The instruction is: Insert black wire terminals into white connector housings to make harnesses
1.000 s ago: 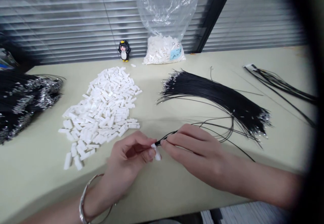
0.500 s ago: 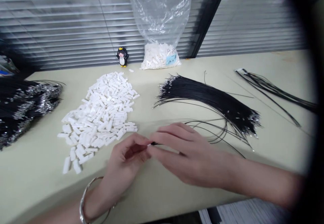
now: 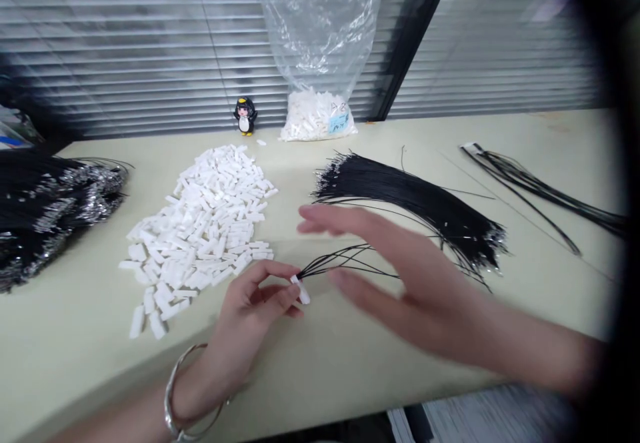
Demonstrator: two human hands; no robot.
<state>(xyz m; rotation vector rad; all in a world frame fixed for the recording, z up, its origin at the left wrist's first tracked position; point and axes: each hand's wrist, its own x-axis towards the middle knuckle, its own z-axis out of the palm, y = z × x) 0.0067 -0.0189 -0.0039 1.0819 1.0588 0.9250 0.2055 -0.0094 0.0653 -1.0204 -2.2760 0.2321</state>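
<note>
Between the thumb and fingers of my left hand (image 3: pixel 263 299) is a small white connector housing (image 3: pixel 301 291), tilted, with several thin black wires (image 3: pixel 340 256) running out of it to the right. My right hand (image 3: pixel 405 269) hovers over those wires with thumb and fingers spread, blurred by motion and holding nothing. Beyond it lies a thick bundle of black wires (image 3: pixel 400 189) with silvery terminals at both ends. A pile of loose white connector housings (image 3: pixel 205 216) spreads out to the left of my left hand.
A clear bag of white housings (image 3: pixel 317 116) stands at the back beside a penguin figurine (image 3: pixel 245 117). More black wires with shiny ends (image 3: pixel 60 209) lie at the left edge. On the right is a wired connector harness (image 3: pixel 525 179). Printed papers (image 3: pixel 495 416) show below the table edge.
My right hand has let go near the connector housing, opened and moved right. The left hand keeps its hold, and the white housing now shows more fully, with its wires fanned out.
</note>
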